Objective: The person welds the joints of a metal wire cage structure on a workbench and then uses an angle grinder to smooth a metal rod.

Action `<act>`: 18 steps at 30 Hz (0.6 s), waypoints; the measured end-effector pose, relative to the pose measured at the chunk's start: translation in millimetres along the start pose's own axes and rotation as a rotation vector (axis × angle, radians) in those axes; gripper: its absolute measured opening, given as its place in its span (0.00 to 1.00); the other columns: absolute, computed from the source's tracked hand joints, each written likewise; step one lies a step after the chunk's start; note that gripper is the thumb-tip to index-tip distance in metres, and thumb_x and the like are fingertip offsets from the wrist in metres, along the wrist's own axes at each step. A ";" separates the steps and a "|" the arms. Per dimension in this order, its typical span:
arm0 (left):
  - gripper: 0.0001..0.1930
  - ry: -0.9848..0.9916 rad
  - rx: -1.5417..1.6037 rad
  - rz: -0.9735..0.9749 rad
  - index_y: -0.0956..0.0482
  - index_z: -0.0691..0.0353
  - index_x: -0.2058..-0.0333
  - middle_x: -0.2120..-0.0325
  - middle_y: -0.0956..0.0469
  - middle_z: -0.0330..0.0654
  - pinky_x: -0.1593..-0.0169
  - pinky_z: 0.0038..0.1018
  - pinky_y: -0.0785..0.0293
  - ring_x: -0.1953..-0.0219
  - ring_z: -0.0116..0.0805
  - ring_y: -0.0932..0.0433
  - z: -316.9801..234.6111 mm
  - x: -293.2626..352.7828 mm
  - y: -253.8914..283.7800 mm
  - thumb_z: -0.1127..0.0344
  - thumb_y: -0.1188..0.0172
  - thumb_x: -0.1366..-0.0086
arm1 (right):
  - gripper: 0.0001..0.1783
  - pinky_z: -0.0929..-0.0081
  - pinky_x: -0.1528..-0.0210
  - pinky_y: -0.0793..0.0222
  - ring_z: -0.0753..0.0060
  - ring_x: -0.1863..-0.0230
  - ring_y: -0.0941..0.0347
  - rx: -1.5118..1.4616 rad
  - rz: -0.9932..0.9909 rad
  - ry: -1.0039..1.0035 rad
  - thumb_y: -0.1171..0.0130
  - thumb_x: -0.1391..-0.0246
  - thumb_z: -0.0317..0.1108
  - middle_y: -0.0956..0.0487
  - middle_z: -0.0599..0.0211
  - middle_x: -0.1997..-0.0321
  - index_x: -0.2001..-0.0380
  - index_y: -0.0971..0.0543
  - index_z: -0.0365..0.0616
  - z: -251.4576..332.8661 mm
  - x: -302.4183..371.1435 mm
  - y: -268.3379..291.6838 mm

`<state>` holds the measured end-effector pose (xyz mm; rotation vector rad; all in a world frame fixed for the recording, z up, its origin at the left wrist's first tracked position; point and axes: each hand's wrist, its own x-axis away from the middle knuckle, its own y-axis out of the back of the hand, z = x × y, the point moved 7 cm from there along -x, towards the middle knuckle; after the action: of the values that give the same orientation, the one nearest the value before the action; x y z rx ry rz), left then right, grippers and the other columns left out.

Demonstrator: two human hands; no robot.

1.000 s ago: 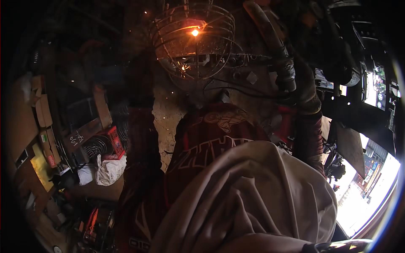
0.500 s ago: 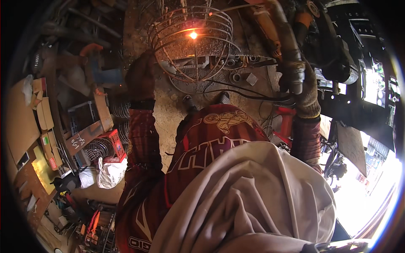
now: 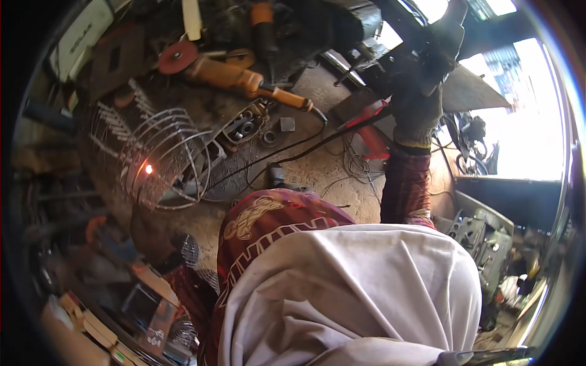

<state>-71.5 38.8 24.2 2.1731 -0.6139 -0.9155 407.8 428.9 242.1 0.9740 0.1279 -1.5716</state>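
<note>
The wire cage [image 3: 160, 160] lies on the floor [image 3: 317, 174] at centre left, one joint glowing hot. It looks light, springy and stiff; cool outer rings seem the safest hold. The gloved right hand [image 3: 421, 100], upper right, closes on something dark. The left hand is hidden. Grinders [image 3: 244, 78] crowd above.

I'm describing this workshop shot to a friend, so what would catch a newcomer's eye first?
First the small orange glow on the round wire cage at the left, bright against the dark floor. Next the orange angle grinder with its red disc, lying at the top among tools. At the upper right, the gloved right hand is raised, and pale cloth fills the foreground.
</note>
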 end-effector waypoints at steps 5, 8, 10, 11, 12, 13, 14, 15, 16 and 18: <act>0.18 -0.016 -0.016 -0.076 0.20 0.72 0.49 0.54 0.18 0.57 0.46 0.35 0.25 0.51 0.50 0.19 -11.8 -1.1 2.5 0.62 0.46 0.27 | 0.21 0.68 0.43 0.26 0.61 0.48 0.22 -0.400 -0.066 -0.176 0.47 0.37 0.37 0.20 0.60 0.49 0.43 0.26 0.45 -91.8 -14.5 25.6; 0.18 -0.013 0.139 -0.090 0.20 0.71 0.49 0.54 0.18 0.56 0.46 0.33 0.25 0.51 0.48 0.18 -29.0 -8.3 4.1 0.62 0.45 0.27 | 0.23 0.66 0.37 0.31 0.61 0.47 0.24 -0.461 -0.113 -0.129 0.46 0.37 0.36 0.21 0.61 0.46 0.39 0.30 0.45 -149.3 -31.8 1.6; 0.18 0.120 0.207 -0.125 0.20 0.71 0.49 0.54 0.18 0.56 0.46 0.33 0.25 0.51 0.47 0.19 -49.8 -10.2 12.3 0.63 0.45 0.28 | 0.22 0.66 0.38 0.31 0.64 0.48 0.24 -0.354 -0.260 -0.185 0.44 0.37 0.37 0.20 0.62 0.48 0.41 0.28 0.46 -143.9 -38.3 -22.1; 0.17 0.227 0.209 -0.151 0.20 0.71 0.49 0.53 0.18 0.55 0.46 0.33 0.25 0.50 0.47 0.19 -59.8 -8.5 11.1 0.63 0.45 0.28 | 0.21 0.65 0.40 0.30 0.65 0.50 0.23 -0.302 -0.381 -0.317 0.42 0.38 0.38 0.20 0.62 0.50 0.43 0.28 0.46 -122.8 -34.1 -32.5; 0.17 0.330 0.213 -0.178 0.20 0.71 0.48 0.53 0.18 0.55 0.45 0.33 0.25 0.50 0.47 0.19 -62.8 -7.3 12.3 0.63 0.45 0.28 | 0.23 0.65 0.43 0.29 0.64 0.52 0.22 -0.128 -0.455 -0.237 0.40 0.40 0.39 0.19 0.61 0.51 0.43 0.28 0.45 -127.3 -41.3 -32.1; 0.18 0.243 0.253 -0.147 0.20 0.71 0.48 0.53 0.18 0.55 0.45 0.34 0.26 0.50 0.47 0.19 -58.9 -9.7 10.3 0.63 0.44 0.28 | 0.25 0.64 0.46 0.27 0.62 0.53 0.21 0.047 -0.528 -0.157 0.38 0.41 0.39 0.19 0.60 0.53 0.43 0.28 0.44 -135.5 -53.5 -36.8; 0.18 0.156 0.291 -0.115 0.20 0.71 0.48 0.52 0.18 0.56 0.45 0.34 0.26 0.49 0.48 0.19 -43.9 -10.7 5.5 0.63 0.44 0.29 | 0.27 0.64 0.49 0.25 0.61 0.55 0.20 0.223 -0.598 -0.076 0.36 0.43 0.40 0.19 0.58 0.54 0.42 0.28 0.44 -142.0 -60.2 -39.1; 0.19 0.090 0.307 -0.091 0.20 0.71 0.48 0.52 0.18 0.56 0.44 0.34 0.26 0.49 0.49 0.19 -28.6 -2.7 6.6 0.63 0.43 0.30 | 0.30 0.63 0.50 0.25 0.58 0.55 0.21 0.424 -0.534 -0.101 0.35 0.44 0.45 0.19 0.58 0.53 0.41 0.29 0.43 -129.1 -57.9 -55.6; 0.19 0.110 0.212 -0.083 0.20 0.70 0.48 0.52 0.18 0.55 0.43 0.35 0.27 0.49 0.49 0.20 -22.5 -1.5 6.9 0.62 0.42 0.31 | 0.34 0.62 0.50 0.26 0.56 0.55 0.22 0.637 -0.488 -0.112 0.35 0.45 0.49 0.20 0.57 0.52 0.40 0.30 0.43 -112.4 -56.8 -60.9; 0.20 0.159 0.013 -0.068 0.20 0.70 0.48 0.53 0.18 0.55 0.42 0.35 0.27 0.49 0.50 0.20 -5.7 -1.2 4.3 0.62 0.39 0.34 | 0.39 0.62 0.43 0.30 0.52 0.47 0.25 0.392 -0.579 -0.434 0.35 0.47 0.58 0.23 0.55 0.45 0.39 0.31 0.47 -146.5 -57.8 -71.9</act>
<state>-68.6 39.1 30.9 2.2642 -0.4718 -0.7660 415.4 577.8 154.0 0.9091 -0.2316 -2.3715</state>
